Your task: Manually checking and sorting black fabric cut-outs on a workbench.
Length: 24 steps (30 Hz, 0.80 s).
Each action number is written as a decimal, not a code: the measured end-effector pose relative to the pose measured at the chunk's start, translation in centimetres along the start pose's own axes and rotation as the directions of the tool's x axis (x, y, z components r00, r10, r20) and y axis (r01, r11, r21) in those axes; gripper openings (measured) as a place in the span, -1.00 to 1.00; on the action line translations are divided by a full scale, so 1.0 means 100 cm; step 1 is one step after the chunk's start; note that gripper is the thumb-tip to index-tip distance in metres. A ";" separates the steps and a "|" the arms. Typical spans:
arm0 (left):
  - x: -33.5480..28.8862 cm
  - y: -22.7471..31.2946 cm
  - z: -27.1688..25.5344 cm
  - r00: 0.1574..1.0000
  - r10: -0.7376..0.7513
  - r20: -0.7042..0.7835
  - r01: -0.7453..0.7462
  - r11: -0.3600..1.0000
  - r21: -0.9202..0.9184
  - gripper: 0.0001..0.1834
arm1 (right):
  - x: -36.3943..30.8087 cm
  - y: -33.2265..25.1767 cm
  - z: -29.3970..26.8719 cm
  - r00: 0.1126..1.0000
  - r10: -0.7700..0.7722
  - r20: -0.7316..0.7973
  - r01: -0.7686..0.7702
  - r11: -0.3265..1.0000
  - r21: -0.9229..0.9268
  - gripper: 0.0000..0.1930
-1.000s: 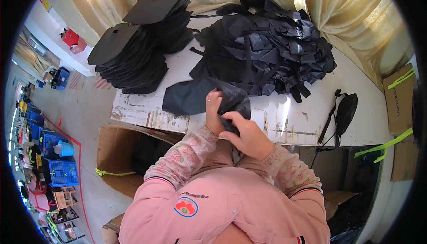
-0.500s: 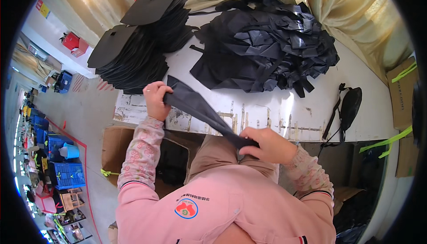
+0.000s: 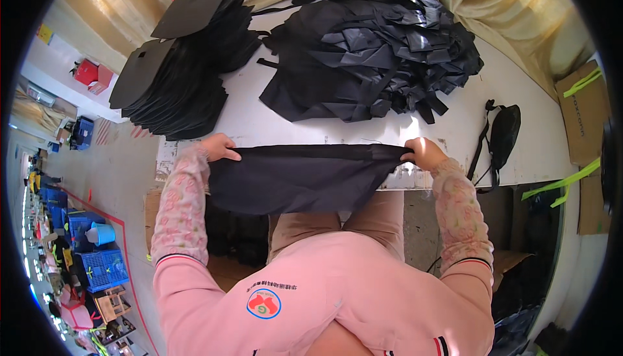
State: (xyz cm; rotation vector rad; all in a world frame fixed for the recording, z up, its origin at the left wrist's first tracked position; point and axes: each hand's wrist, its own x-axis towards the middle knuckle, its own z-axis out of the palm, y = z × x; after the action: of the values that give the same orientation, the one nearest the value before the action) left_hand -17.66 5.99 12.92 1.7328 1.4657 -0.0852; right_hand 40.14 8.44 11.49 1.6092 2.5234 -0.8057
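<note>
A black fabric piece (image 3: pixel 298 177) is stretched out between my two hands at the table's front edge, its lower part hanging over my lap. My left hand (image 3: pixel 219 147) pinches its upper left corner. The upper right corner is gripped by my right hand (image 3: pixel 425 153), thumb on top. Beyond it lies a large heap of black fabric pieces (image 3: pixel 363 64) with straps and loose ends. To the left of that heap stand two stacks of flat black panels (image 3: pixel 175 90), fanned slightly.
On the white table (image 3: pixel 243 112), a small black pouch with a strap (image 3: pixel 505 129) lies at the right. Cardboard boxes (image 3: pixel 584 122) with yellow-green ties stand beyond the right end. Beige curtains (image 3: pixel 519 25) hang behind. Blue crates (image 3: pixel 104 268) sit on the floor far left.
The fabric piece went from a narrow diagonal strip to spread wide and level. My right hand moved up and to the right; my left hand shifted slightly down and left.
</note>
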 end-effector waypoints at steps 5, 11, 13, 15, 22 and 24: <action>0.060 -0.001 0.018 0.986 -0.134 0.094 0.107 0.963 0.247 -0.52 | 0.002 -0.021 0.032 0.903 -0.102 -0.418 0.044 0.988 -0.146 -0.43; 0.067 -0.016 0.006 0.997 -0.073 0.019 0.063 0.942 0.331 -0.54 | -0.008 -0.054 0.083 0.886 -0.400 -0.234 0.335 0.902 -0.273 -0.17; 0.057 -0.029 -0.007 0.990 -0.135 -0.038 0.140 0.944 0.297 -0.56 | -0.004 -0.049 0.086 0.891 -0.398 -0.219 0.336 0.901 -0.274 -0.15; 0.047 -0.035 -0.018 0.976 -0.196 -0.097 0.215 0.941 0.261 -0.59 | 0.000 -0.043 0.083 0.895 -0.387 -0.223 0.320 0.904 -0.284 -0.15; -0.013 0.028 -0.049 0.953 -0.189 -0.235 0.174 0.981 -0.083 -0.66 | 0.018 -0.094 0.035 0.922 -0.353 -0.159 0.304 0.915 -0.266 -0.14; -0.025 0.083 -0.041 0.974 -0.112 -0.199 0.093 0.990 -0.105 -0.65 | 0.030 -0.143 0.015 0.839 -0.435 -0.326 0.496 0.859 0.129 -0.18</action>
State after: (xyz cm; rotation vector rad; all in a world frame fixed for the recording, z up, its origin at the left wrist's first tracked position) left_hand -13.30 6.94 21.40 1.6258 1.6811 0.1104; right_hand 26.20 5.63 15.01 1.2287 3.2157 -0.9628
